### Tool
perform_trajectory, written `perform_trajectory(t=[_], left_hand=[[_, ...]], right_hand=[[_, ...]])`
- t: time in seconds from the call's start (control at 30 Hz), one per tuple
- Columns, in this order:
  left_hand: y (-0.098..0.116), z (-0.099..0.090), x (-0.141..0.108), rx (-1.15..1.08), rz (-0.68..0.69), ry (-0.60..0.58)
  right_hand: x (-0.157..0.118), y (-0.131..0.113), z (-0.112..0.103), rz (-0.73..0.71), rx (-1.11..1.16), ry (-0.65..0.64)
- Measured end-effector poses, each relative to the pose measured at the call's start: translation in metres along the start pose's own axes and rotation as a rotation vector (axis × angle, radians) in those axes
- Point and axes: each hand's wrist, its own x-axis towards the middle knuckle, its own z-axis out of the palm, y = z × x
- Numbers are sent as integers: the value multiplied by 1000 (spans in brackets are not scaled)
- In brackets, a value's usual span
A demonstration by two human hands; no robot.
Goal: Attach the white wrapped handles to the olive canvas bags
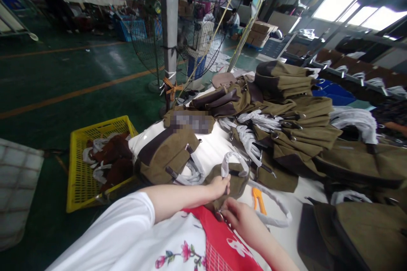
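Note:
Close to my body, a small olive bag piece (233,184) with a pale wrapped handle (235,156) lies at the table's front edge. My left hand (219,186) is closed on it near the base of the handle. Lower and to the right, my right hand (233,211) pinches at a metal ring (220,215) by the bag's near end. An orange-handled tool (259,200) rests on the white table to the right, inside a loop of wrapped strap (284,216). Another olive bag with dark trim (168,156) lies to the left.
Olive bags (295,135) are piled across the right of the table (210,146). A yellow crate (74,169) with brown pieces stands on the floor at the left. Behind the table are a grey post (170,21) and wire-caged fans. A seated person (235,19) is far back.

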Motion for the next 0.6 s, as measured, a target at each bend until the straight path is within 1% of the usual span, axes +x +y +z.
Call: perform_trajectory(t=[0.07, 0.13, 0.23, 0.3, 0.33, 0.4, 0.53, 0.6], left_hand=[[-2, 1, 2, 27, 2, -7], [-2, 1, 2, 61, 8, -8], [1, 3, -2, 124, 34, 9], [5, 3, -5, 169, 54, 16], [6, 4, -7, 191, 62, 15], [10, 4, -13, 240, 79, 4], [15, 4, -32, 361, 113, -4], [17, 6, -45, 486, 177, 6]], right_hand=[[-1, -1, 2, -13, 53, 36], [-3, -1, 4, -24, 7, 72], [-6, -2, 4, -37, -238, 123], [-9, -2, 3, -10, -388, 138], [-10, -3, 2, 3, -428, 127], [-13, -4, -1, 14, -440, 80], [-15, -5, -9, 22, -351, 8], [-14, -3, -12, 46, -327, -13]])
